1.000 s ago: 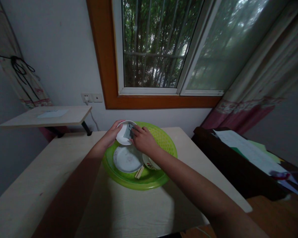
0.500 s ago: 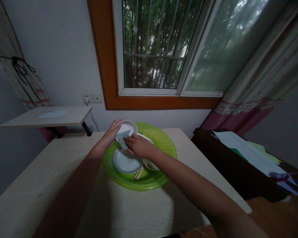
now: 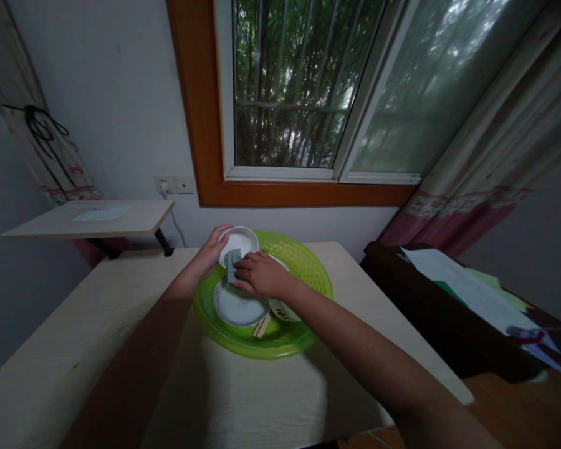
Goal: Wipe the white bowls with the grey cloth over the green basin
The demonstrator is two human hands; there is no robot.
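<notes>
My left hand (image 3: 211, 251) grips the rim of a small white bowl (image 3: 243, 238), tilted toward me above the far left of a green plastic basket (image 3: 257, 350). In my right hand (image 3: 260, 274) is a grey-green cloth (image 3: 233, 265), pressed against the bowl's near side. Below my hands a white plate (image 3: 240, 308) lies in the basket. Beside it are a pair of light chopsticks (image 3: 262, 326) and a patterned white dish (image 3: 284, 311), partly hidden under my right wrist.
The basket stands on a pale wooden table (image 3: 257, 405). A small raised shelf (image 3: 135, 216) with a paper on it is at the left, near a wall socket (image 3: 172, 184). To the right, papers (image 3: 462, 287) lie on a dark piece of furniture (image 3: 411, 299).
My right hand has shifted slightly, and the cloth is now more bunched and hangs lower at the bowl's near edge. My left hand holds the bowl in the same place.
</notes>
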